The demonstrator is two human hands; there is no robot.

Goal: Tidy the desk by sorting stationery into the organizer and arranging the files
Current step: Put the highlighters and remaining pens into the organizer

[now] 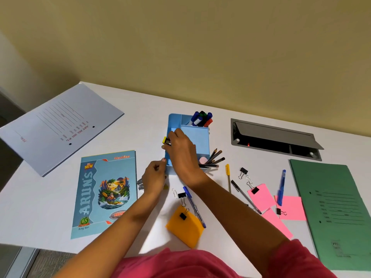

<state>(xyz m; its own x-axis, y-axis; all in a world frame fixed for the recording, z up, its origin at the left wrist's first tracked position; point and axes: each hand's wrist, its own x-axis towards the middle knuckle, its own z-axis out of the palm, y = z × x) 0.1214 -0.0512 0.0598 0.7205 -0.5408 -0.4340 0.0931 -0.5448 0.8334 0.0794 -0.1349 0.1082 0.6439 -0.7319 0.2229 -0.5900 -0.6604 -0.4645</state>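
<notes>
Fingers (174, 135) of right hand (181, 152) curled round small yellow-and-black item (166, 140) at left rim of smooth, boxy blue plastic organizer (174, 121), mid-desk on glossy white desk (140, 109) below plain beige wall (180, 47), left hand (154, 174) curled at near corner, grasp unclear, markers (201, 118) upright in far compartment, pencils (215, 157) slanting from near one.

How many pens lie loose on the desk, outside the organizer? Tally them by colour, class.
Blue pens: 2
Yellow pen: 1
Black pen: 1
Total: 4
</notes>
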